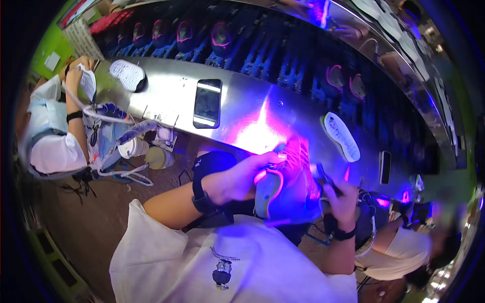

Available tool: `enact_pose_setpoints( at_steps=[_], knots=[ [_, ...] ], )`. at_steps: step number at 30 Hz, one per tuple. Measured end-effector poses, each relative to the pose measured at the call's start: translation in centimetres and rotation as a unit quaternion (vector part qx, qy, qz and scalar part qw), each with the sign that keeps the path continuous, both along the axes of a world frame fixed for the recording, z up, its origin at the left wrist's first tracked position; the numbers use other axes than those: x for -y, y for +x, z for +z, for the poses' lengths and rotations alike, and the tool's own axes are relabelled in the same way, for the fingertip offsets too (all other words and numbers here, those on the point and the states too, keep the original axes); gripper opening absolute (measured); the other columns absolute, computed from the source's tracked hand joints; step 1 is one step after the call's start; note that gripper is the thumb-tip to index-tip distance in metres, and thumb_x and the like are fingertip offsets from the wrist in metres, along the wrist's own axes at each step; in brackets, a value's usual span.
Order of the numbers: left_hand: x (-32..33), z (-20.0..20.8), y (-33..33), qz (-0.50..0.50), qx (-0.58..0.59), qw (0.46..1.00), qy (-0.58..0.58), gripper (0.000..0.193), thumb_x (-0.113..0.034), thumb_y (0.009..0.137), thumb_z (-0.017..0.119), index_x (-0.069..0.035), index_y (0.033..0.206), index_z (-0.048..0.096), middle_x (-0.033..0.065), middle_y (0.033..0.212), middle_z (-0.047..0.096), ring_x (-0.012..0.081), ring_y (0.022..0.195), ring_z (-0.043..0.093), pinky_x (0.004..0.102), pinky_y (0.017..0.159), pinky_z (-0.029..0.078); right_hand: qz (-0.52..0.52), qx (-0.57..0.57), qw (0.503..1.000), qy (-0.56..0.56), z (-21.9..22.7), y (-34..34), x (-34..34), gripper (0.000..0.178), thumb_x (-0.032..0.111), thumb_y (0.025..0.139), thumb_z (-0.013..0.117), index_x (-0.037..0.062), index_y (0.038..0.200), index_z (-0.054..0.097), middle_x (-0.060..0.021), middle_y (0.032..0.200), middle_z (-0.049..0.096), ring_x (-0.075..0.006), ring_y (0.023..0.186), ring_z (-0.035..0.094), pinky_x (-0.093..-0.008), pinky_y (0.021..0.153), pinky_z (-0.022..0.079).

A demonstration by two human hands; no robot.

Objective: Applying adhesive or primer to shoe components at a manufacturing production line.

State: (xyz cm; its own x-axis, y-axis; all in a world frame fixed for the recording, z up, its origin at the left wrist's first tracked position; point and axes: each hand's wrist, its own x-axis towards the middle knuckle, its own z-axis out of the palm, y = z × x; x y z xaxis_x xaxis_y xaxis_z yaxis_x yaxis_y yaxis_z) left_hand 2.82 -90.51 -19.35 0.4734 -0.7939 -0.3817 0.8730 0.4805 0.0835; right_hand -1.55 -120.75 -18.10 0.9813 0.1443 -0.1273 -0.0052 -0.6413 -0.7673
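In front of my chest, under glaring violet light, my left hand (262, 164) is closed around a shoe upper (266, 194). A glowing pink line runs around the upper's edge, and the glare washes out much of its far side. To the right, my right hand (342, 199) is wrapped around a slim dark handled tool (323, 175). The tool points toward the shoe upper; whether it touches is unclear, and its working end is lost in the light. Beyond my right hand, a white shoe sole (341, 137) lies on the metal bench (242, 93).
A black phone (207, 103) lies on the bench, with another phone (385, 167) farther right. Behind runs a dark conveyor (257, 45) carrying several pink-edged shoes. At left, a co-worker (58, 144) handles a white sole near another sole (127, 74). Another person (399, 250) sits at right.
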Motion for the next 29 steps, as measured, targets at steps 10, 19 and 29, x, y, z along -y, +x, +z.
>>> enact_pose_setpoints(
  at_steps=[10,19,29],
  knots=[
    [-2.3,2.4,2.1,0.091,0.658,0.517,0.54,0.084,-0.013,0.062,0.091,-0.004,0.139,0.057,0.0177,0.125,0.062,0.0298,0.119,0.063,0.0401,0.103,0.051,-0.163,-0.11,0.958,0.207,1.2,-1.3,-2.3,0.031,0.004,0.093,0.07,-0.0006,0.124,0.068,-0.0024,0.091,0.07,-0.0089,0.084,0.063,-0.0257,0.078,0.051],
    [-1.6,2.2,4.3,0.148,0.849,0.158,0.481,0.047,-0.012,0.07,0.081,-0.026,0.115,0.075,0.0124,0.111,0.064,0.0349,0.109,0.066,0.051,0.1,0.057,-0.135,-0.019,0.97,0.2,6.2,-3.3,-0.7,0.039,-0.001,0.086,0.071,0.0018,0.124,0.07,-0.006,0.096,0.073,-0.0098,0.085,0.064,-0.0257,0.08,0.05],
    [2.6,3.0,6.2,0.147,0.91,0.066,0.383,0.044,-0.028,0.084,0.08,-0.037,0.126,0.07,0.0097,0.118,0.059,0.0316,0.115,0.063,0.0527,0.101,0.056,-0.051,0.03,0.992,0.108,6.0,-2.0,3.1,0.036,0.002,0.08,0.078,0.0045,0.116,0.073,-0.0098,0.083,0.069,-0.0183,0.071,0.064,-0.0279,0.065,0.049]
  ],
)
